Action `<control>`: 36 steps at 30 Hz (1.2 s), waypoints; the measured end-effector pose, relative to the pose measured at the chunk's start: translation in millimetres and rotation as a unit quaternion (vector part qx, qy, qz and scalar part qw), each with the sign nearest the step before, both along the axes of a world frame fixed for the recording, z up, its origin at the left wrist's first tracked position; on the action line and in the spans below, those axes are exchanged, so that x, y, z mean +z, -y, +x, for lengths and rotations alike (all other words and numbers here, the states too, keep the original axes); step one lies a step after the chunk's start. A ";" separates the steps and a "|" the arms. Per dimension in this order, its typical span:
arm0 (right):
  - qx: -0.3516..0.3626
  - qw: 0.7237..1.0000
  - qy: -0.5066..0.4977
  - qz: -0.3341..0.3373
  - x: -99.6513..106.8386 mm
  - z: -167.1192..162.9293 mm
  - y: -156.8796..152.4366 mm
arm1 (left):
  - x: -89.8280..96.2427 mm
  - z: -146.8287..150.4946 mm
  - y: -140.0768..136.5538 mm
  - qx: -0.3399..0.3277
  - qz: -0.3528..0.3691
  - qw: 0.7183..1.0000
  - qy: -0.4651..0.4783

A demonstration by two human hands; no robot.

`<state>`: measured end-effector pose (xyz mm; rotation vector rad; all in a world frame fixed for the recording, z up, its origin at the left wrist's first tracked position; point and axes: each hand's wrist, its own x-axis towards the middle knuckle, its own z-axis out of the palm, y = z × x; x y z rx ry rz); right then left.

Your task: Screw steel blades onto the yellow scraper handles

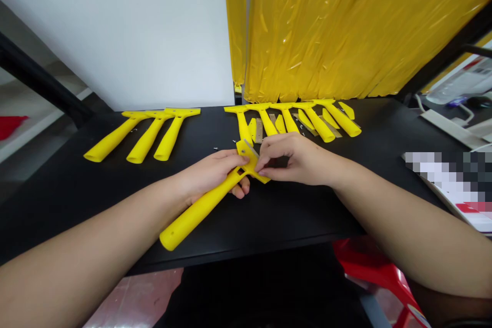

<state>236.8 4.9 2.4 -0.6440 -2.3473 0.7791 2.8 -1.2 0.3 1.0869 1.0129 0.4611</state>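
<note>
A yellow scraper (200,210) slants across the front of the table, its long round handle toward me. My left hand (221,166) is closed around its neck, thumb on top of the flat head. A screw shows near the far end of that head, and a thin grey blade edge runs along it. My right hand (284,159) pinches at the head's right side, finger and thumb together; whatever lies between the fingertips is hidden. Just behind the hands lie several more yellow scraper handles (321,125) in a row, with loose yellow plates (307,121) and grey-brown blades (259,130) among them.
Three yellow scraper handles (165,136) lie at the left of the black table (300,215). Small loose screws (216,149) are scattered near the middle. A white panel (154,36) and yellow plastic wrapping (326,31) rise behind. At right are papers (467,212) and a white rack (449,123).
</note>
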 end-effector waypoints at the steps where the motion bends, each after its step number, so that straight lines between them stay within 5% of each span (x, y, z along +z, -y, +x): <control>1: 0.002 1.000 0.001 -0.002 0.2 0.9 -0.2 | -0.5 -0.5 -0.4 0.000 0.000 1.000 0.002; 11: -0.003 0.999 -0.012 -0.043 -2.3 0.0 -1.1 | -0.1 -2.2 -0.5 0.004 0.009 1.000 0.014; 19: -0.043 0.987 -0.042 -0.151 -7.5 -5.9 -2.0 | 0.0 0.7 2.1 0.008 0.016 1.000 0.025; 28: -0.096 0.901 -0.125 -0.404 -17.7 -16.7 -3.5 | -4.1 0.9 4.5 -0.009 0.048 0.996 0.071; 36: -0.132 0.864 -0.120 -0.470 -12.8 -26.9 0.9 | -3.7 3.4 6.6 0.014 0.077 0.995 0.057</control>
